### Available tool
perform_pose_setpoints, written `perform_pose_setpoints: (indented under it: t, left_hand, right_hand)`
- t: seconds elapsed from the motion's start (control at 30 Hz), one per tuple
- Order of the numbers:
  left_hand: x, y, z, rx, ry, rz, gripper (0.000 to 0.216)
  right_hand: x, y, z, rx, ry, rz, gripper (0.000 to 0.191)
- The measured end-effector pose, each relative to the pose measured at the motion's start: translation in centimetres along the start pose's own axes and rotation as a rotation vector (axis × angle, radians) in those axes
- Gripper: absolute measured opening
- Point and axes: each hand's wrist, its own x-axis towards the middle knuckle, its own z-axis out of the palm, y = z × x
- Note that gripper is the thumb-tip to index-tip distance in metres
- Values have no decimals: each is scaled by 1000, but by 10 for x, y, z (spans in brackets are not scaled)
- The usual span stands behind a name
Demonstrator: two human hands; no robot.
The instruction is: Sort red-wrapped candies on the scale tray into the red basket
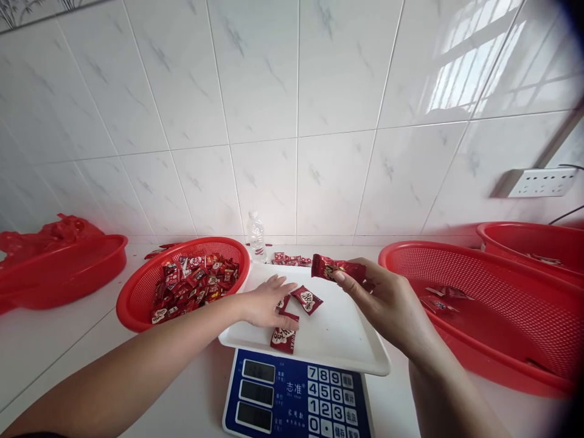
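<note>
My left hand [270, 304] reaches over the white scale tray [340, 331], its fingers stretched out and thumb apart. It touches small red candy packets [283, 339] lying under and beside the fingers; one is partly hidden by the hand. Another red packet [308, 300] lies just to the right of its fingertips. Above the tray's right side, my right hand [383, 292] is closed on a red wrapped candy [335, 269], pinched between thumb and fingers. Below the tray is the blue scale panel [296, 395] with number keys and dark displays.
A red basket [132, 298] full of red packets stands left of the tray. To the right, a larger red basket [502, 316] holds a few packets. Behind the tray are a clear bottle [256, 237] and more packets [292, 260]. A red basin [91, 274] sits far left.
</note>
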Motion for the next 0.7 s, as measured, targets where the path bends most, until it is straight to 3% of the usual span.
perform_pose_setpoints:
  t: [0.2, 0.3, 0.37, 0.47, 0.53, 0.6, 0.7]
  left_hand:
    - [15, 12, 28, 21, 85, 89, 94]
    - [17, 14, 23, -100, 167, 161, 86]
    - [15, 6, 10, -131, 298, 169, 74]
    - [5, -26, -16, -86, 527, -10, 58]
    - [-5, -59, -31, -58, 572, -155, 51]
    - [-20, -94, -39, -21, 514, -295, 46]
    - [-45, -136, -40, 60, 292, -431, 43]
  right_hand:
    - [-1, -4, 1, -11, -8, -23, 47]
    - [0, -5, 1, -7, -14, -29, 46]
    - [0, -4, 0, 5, 2, -26, 45]
    - [1, -1, -2, 9, 35, -13, 45]
    - [1, 0, -1, 6, 36, -9, 45]
    - [1, 0, 1, 4, 22, -11, 45]
    - [2, -1, 3, 7, 4, -25, 45]
